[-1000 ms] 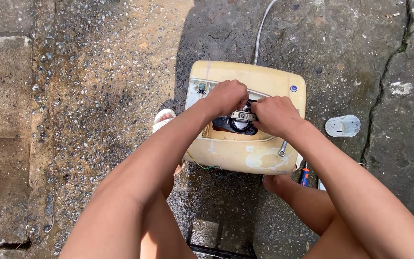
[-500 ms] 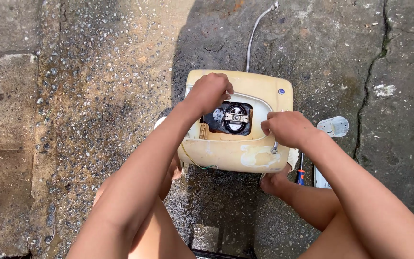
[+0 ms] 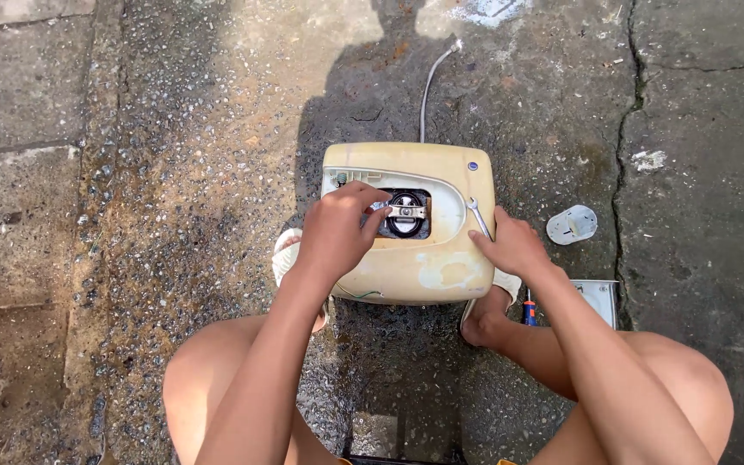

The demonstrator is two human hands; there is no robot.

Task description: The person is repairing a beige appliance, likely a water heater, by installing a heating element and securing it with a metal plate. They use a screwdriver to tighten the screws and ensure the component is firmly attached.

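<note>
Two hands on the yellowed heater casing (image 3: 411, 258), lying flat on the concrete: our left hand (image 3: 337, 232) pinches the metal fitting (image 3: 405, 212) in its opening, our right hand (image 3: 514, 248) grips a spanner (image 3: 478, 215) at its right edge, steadying it.

white round cap (image 3: 572, 225), screwdriver (image 3: 528, 307), cracked concrete (image 3: 174, 172)

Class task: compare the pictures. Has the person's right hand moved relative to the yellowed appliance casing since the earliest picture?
Yes. The right hand has left the dark central opening and now rests at the casing's right edge, beside a wrench.
</note>
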